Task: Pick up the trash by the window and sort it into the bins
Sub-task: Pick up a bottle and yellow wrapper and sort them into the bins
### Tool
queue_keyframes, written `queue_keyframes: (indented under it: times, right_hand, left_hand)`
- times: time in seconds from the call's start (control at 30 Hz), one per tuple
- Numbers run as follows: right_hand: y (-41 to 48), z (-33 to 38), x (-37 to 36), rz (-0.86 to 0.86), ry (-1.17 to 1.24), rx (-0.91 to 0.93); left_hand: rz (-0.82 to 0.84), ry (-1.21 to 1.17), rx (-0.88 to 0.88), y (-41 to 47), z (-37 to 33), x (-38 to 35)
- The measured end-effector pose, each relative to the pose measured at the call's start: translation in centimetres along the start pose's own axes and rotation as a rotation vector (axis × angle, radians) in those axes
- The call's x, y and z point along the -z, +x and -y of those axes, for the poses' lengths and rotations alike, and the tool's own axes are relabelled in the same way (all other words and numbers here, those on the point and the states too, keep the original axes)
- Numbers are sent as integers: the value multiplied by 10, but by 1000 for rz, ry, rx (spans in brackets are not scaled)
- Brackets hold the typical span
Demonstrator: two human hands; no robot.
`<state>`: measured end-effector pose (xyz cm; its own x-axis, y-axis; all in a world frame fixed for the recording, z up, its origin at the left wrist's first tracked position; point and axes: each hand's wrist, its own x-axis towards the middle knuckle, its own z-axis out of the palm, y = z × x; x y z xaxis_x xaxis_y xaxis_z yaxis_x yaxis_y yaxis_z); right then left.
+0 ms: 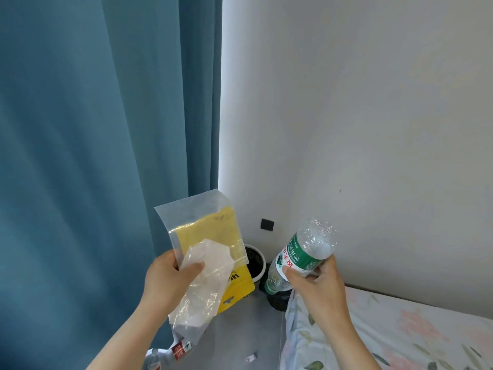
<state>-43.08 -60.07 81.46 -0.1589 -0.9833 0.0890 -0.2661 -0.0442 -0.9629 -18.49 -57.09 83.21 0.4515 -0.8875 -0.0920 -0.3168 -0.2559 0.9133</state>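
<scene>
Nearest the camera, low on the floor (240, 329), there's a crushed bottle (170, 352) with a red label and a small scrap (250, 357), neither picked up yet. Left hand (170, 279) is pinching a stack of wrappers (208, 236), thumb on top: a frosted one, a yellow one and a crinkly clear one. Right hand (314, 284) is wrapped round a green-label bottle (301, 252), neck pointing down.

Both hands are full, so imo the risk is the loose clear wrapper sliding out of that pinch if they bend for the floor stuff. The bottle could also drip if the cap's off (can't see it).

Room is tight: bed (400, 329) edge on the right, curtain (80, 156) on the left, just a strip of floor between. Past the hands, a white pot (262, 273) and a dark lump (277, 303) sit by the wall (346, 102). Can't tell if either's a bin.
</scene>
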Motion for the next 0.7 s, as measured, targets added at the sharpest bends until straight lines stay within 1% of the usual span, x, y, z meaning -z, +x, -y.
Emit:
queue_keyframes:
  times: [0.2, 0.47, 0.57, 0.7]
  right_hand:
    - [69, -6, -27, -12, -40, -38]
    - [146, -27, -44, -40, -70, -52]
    - [177, -42, -48, -55, -95, -56]
    - [224, -61, -54, -26, -98, -84]
  left_hand:
    - [46, -28, 47, 82, -2, -16]
    - [84, -19, 39, 162, -12, -54]
    - [77, 8, 56, 190, -9, -70]
    - [50, 55, 66, 232, -8, -98]
